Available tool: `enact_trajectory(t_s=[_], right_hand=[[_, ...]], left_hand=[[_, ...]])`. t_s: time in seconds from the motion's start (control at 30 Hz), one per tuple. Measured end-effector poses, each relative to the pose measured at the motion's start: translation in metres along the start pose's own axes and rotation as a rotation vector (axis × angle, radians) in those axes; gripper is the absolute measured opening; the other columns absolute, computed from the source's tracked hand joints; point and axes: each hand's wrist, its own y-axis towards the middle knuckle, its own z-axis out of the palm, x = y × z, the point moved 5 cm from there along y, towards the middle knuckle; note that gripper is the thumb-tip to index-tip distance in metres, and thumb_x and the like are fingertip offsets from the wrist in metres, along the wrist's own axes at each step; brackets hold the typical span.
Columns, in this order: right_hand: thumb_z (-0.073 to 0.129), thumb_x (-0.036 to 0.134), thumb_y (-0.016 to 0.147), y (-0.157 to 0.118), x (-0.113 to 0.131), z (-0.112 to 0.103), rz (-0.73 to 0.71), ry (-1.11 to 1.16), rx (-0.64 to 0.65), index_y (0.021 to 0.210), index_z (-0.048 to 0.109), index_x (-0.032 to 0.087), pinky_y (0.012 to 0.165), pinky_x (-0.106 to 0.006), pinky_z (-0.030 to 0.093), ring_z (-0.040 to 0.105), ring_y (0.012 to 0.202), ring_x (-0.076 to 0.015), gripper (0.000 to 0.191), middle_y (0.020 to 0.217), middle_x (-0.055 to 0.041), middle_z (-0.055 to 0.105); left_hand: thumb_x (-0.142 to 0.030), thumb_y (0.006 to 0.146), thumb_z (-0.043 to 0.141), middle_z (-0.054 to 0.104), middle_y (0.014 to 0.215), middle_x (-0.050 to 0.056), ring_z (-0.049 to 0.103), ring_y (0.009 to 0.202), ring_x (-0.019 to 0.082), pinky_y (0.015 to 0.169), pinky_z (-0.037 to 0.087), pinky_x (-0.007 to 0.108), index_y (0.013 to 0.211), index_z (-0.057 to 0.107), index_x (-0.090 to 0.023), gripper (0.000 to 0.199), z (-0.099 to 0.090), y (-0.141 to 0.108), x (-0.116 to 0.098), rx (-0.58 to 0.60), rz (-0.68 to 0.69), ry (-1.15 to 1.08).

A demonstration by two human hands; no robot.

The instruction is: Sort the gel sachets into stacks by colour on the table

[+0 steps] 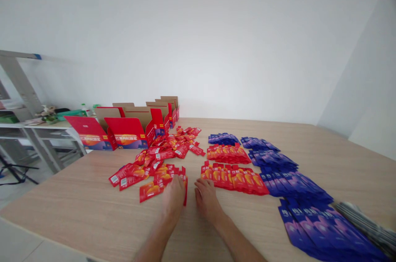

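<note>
My left hand is closed on red sachets that stand on edge, their far end hidden by the fingers. Flat red sachets lie just left of it. My right hand rests on the table with curled fingers, at the near left corner of a fanned row of red sachets; whether it grips anything is not visible. Behind that row is another red row. A loose heap of red sachets spreads beyond my left hand.
Open red boxes stand along the table's left back side. Fanned blue-purple sachets run down the right, beside a grey striped bundle. The wooden table meets a white wall. Shelving and a tripod stand at far left.
</note>
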Motion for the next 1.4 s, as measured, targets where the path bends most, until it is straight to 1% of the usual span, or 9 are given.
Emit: enact_trajectory(t_s=[0.13, 0.3, 0.4, 0.57, 0.77, 1.03, 1.13, 1.3, 1.4], right_hand=[[0.044, 0.040, 0.096, 0.004, -0.011, -0.002, 0.169, 0.246, 0.025, 0.120, 0.064, 0.014, 0.085, -0.035, 0.050, 0.066, 0.094, -0.0237, 0.040, 0.107, -0.0136, 0.071], [0.051, 0.044, 0.090, 0.006, -0.021, -0.002, 0.257, 0.447, 0.068, 0.083, 0.065, 0.017, 0.061, -0.026, 0.045, 0.063, 0.068, -0.0185, 0.032, 0.076, -0.0049, 0.070], [0.054, 0.039, 0.087, 0.005, -0.027, 0.001, 0.296, 0.518, 0.087, 0.078, 0.063, 0.017, 0.055, -0.024, 0.040, 0.059, 0.063, -0.0162, 0.026, 0.071, -0.0025, 0.067], [0.058, 0.034, 0.083, 0.005, -0.028, 0.003, 0.327, 0.499, 0.122, 0.068, 0.060, 0.017, 0.052, -0.023, 0.034, 0.053, 0.057, -0.0134, 0.023, 0.062, 0.0008, 0.061], [0.054, 0.052, 0.088, 0.011, -0.028, -0.007, 0.349, 0.590, 0.025, 0.078, 0.066, 0.015, 0.057, -0.024, 0.040, 0.056, 0.063, -0.0153, 0.040, 0.070, -0.0028, 0.065], [0.055, 0.052, 0.088, 0.010, -0.029, -0.010, 0.322, 0.516, 0.001, 0.069, 0.061, 0.017, 0.052, -0.023, 0.032, 0.046, 0.056, -0.0122, 0.040, 0.061, 0.0011, 0.056], [0.054, 0.053, 0.087, 0.008, -0.028, -0.008, 0.354, 0.535, 0.058, 0.067, 0.059, 0.017, 0.050, -0.023, 0.028, 0.043, 0.053, -0.0111, 0.041, 0.058, 0.0022, 0.052], [0.054, 0.051, 0.085, 0.002, -0.024, -0.002, 0.302, 0.568, 0.306, 0.069, 0.057, 0.017, 0.049, -0.022, 0.024, 0.038, 0.052, -0.0095, 0.037, 0.059, 0.0035, 0.048], [0.054, 0.049, 0.085, 0.003, -0.033, -0.008, 0.339, 0.467, 0.215, 0.063, 0.050, 0.019, 0.048, -0.023, 0.022, 0.034, 0.052, -0.0090, 0.038, 0.056, 0.0049, 0.042]], left_hand=[[-0.028, 0.095, 0.036, 0.067, 0.076, 0.005, 0.061, 0.068, 0.016, 0.064, 0.041, 0.026, 0.079, 0.059, -0.019, 0.030, 0.007, 0.003, -0.008, -0.030, -0.025, -0.454], [-0.045, 0.081, 0.055, 0.058, 0.063, -0.002, 0.051, 0.057, 0.013, 0.056, 0.039, 0.024, 0.068, 0.054, -0.019, 0.029, 0.020, 0.005, -0.017, 0.113, -0.149, -1.038], [-0.050, 0.073, 0.064, 0.058, 0.063, -0.003, 0.051, 0.057, 0.012, 0.056, 0.041, 0.024, 0.070, 0.057, -0.018, 0.033, 0.023, 0.012, -0.023, 0.232, -0.186, -1.228], [-0.053, 0.068, 0.069, 0.049, 0.056, -0.006, 0.041, 0.051, 0.009, 0.049, 0.033, 0.021, 0.063, 0.055, -0.017, 0.039, 0.030, 0.025, -0.027, 0.244, -0.111, -1.192], [-0.051, 0.075, 0.064, 0.050, 0.056, -0.006, 0.040, 0.052, 0.008, 0.049, 0.031, 0.020, 0.062, 0.056, -0.017, 0.038, 0.034, 0.015, -0.036, 0.184, -0.008, -1.069], [-0.047, 0.071, 0.072, 0.065, 0.066, 0.000, 0.056, 0.057, 0.012, 0.055, 0.044, 0.021, 0.076, 0.068, -0.014, 0.034, 0.041, 0.007, -0.044, 0.388, -0.079, -1.271], [-0.046, 0.069, 0.074, 0.064, 0.063, -0.001, 0.055, 0.054, 0.011, 0.053, 0.044, 0.021, 0.072, 0.066, -0.014, 0.033, 0.040, 0.010, -0.041, 0.357, -0.112, -1.289], [-0.054, 0.069, 0.073, 0.061, 0.057, -0.003, 0.053, 0.050, 0.010, 0.048, 0.041, 0.020, 0.072, 0.063, -0.016, 0.040, 0.035, 0.013, -0.035, 0.277, -0.198, -1.325], [-0.055, 0.071, 0.071, 0.067, 0.068, 0.001, 0.061, 0.059, 0.014, 0.054, 0.046, 0.022, 0.081, 0.065, -0.016, 0.041, 0.033, 0.007, -0.034, 0.344, -0.213, -1.322]])
